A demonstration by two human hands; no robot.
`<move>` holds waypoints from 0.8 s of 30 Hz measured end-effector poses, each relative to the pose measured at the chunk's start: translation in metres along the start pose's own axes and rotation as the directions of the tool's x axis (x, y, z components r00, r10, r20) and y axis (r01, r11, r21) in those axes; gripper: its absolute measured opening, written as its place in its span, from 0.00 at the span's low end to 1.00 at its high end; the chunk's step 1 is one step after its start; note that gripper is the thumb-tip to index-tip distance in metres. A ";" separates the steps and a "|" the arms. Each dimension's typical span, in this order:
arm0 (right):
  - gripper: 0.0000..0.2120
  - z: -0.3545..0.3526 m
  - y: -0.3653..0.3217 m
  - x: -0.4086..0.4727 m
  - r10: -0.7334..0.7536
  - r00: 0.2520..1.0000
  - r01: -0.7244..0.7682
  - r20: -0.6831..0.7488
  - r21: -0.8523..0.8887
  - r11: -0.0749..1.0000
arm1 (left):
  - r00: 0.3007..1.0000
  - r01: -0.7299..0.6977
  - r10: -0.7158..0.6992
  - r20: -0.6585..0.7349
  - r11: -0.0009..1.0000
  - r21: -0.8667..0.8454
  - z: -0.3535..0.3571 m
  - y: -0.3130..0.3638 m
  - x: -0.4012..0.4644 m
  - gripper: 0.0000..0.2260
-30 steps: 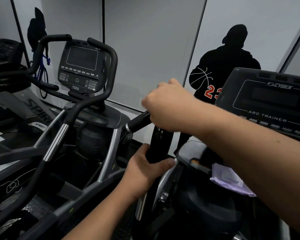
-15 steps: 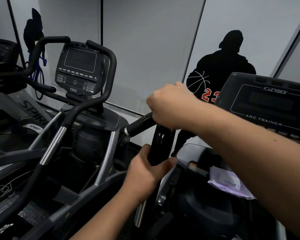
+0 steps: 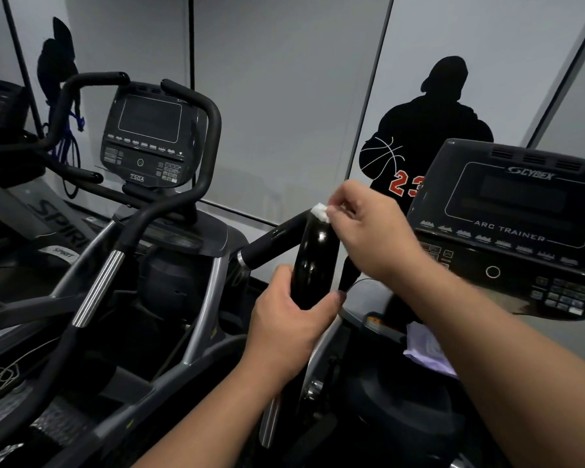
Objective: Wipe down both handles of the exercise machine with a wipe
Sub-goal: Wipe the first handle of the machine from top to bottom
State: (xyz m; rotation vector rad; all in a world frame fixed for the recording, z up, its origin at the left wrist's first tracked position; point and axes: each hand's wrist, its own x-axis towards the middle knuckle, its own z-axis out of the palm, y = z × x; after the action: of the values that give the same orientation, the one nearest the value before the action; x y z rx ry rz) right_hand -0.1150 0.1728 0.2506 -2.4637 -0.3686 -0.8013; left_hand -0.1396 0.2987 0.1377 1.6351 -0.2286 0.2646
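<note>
The glossy black left handle (image 3: pixel 313 255) of the Cybex Arc Trainer stands upright at the centre of the head view. My left hand (image 3: pixel 289 327) grips its lower part, thumb wrapped round the front. My right hand (image 3: pixel 368 228) pinches a small crumpled white wipe (image 3: pixel 320 211) against the handle's top end. A short black side grip (image 3: pixel 271 239) branches off to the left just below the top. The machine's other handle is out of view.
The Arc Trainer console (image 3: pixel 517 228) sits to the right, and a pale purple wipes pack (image 3: pixel 426 351) lies below it on the machine. A second trainer with curved black handlebars (image 3: pixel 196 170) and console (image 3: pixel 149 136) stands left. Wall panels lie behind.
My right hand has come off the handle's top, where it was wrapped round, and now pinches the wipe at the tip, so the wipe shows. My left hand keeps its grip.
</note>
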 end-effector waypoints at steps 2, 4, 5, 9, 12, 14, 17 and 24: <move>0.02 0.010 0.001 -0.012 -0.066 0.996 0.067 -0.062 0.029 0.997 | 1.000 0.002 -0.002 -0.018 1.000 0.008 0.000 -0.001 0.000 0.22; 0.03 0.018 0.006 -0.021 -0.048 0.992 0.060 -0.119 0.097 0.993 | 1.000 -0.006 0.006 -0.013 1.000 0.006 0.000 -0.001 0.001 0.21; 0.04 0.020 0.011 -0.023 0.012 0.991 0.008 -0.134 0.152 0.988 | 1.000 -0.011 0.011 -0.001 1.000 -0.008 0.001 -0.001 0.001 0.20; 0.05 0.028 0.014 -0.025 0.053 0.976 -0.007 -0.211 0.213 0.977 | 0.999 -0.018 0.017 -0.034 0.999 -0.042 0.003 -0.002 0.002 0.18; 0.06 0.038 0.019 -0.027 0.195 0.959 -0.107 -0.204 0.375 0.921 | 0.999 -0.032 0.031 -0.022 0.998 -0.059 0.004 -0.002 0.002 0.18; 0.08 0.040 0.022 -0.026 0.289 0.940 -0.166 -0.182 0.497 0.852 | 0.999 -0.037 0.037 -0.013 0.997 -0.071 0.004 -0.002 0.001 0.19; 0.06 0.044 0.018 -0.028 0.334 0.922 -0.164 -0.194 0.586 0.793 | 0.998 -0.054 0.052 -0.030 0.996 -0.075 0.005 -0.005 0.003 0.18; 0.07 0.061 0.021 -0.031 0.557 0.826 -0.293 -0.083 0.782 0.551 | 0.997 -0.079 0.076 -0.032 0.992 -0.094 0.007 -0.005 0.006 0.17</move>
State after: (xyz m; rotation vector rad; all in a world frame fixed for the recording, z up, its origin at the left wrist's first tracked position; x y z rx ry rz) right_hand -0.1022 0.1866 0.1817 -1.4922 0.0628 -0.6389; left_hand -0.1320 0.2920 0.1345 1.5290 -0.2793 0.3312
